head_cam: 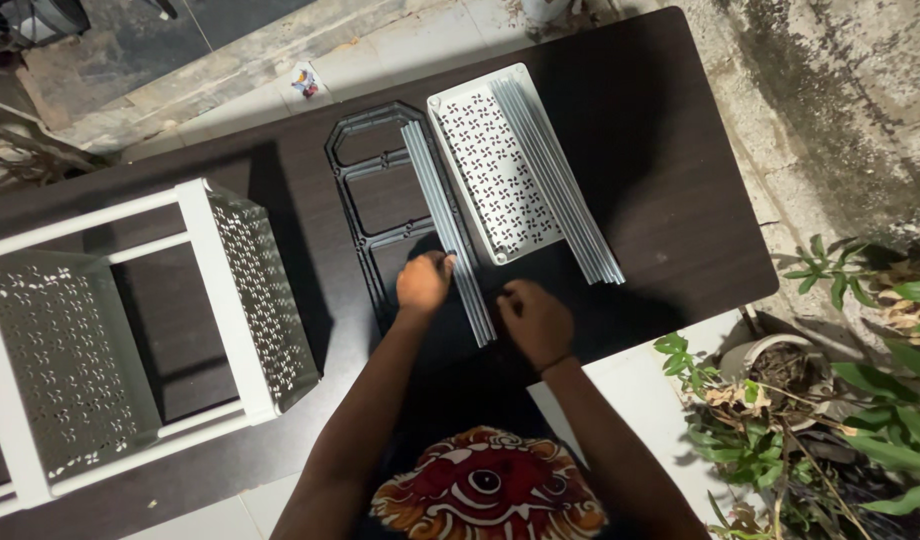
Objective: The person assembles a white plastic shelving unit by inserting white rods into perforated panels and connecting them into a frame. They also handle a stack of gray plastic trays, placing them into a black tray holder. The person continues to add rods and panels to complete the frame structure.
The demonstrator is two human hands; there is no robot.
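Two hands: both at the near end of the grey poles (448, 228)
Left hand (423, 283): fingers pinching a pole
Right hand (535, 320): fingers curled; grip unclear
Far right: perforated white panel (496, 178)

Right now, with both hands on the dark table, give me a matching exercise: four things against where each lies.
Things:
1. white perforated panel
2. black frame
3. white rack
4. potted plants

Places:
A. off the table, far right
B. table's left end
C. table centre, pale rails on its right edge
D. under the rails that the left hand touches

Pairs: 1-C, 2-D, 3-B, 4-A
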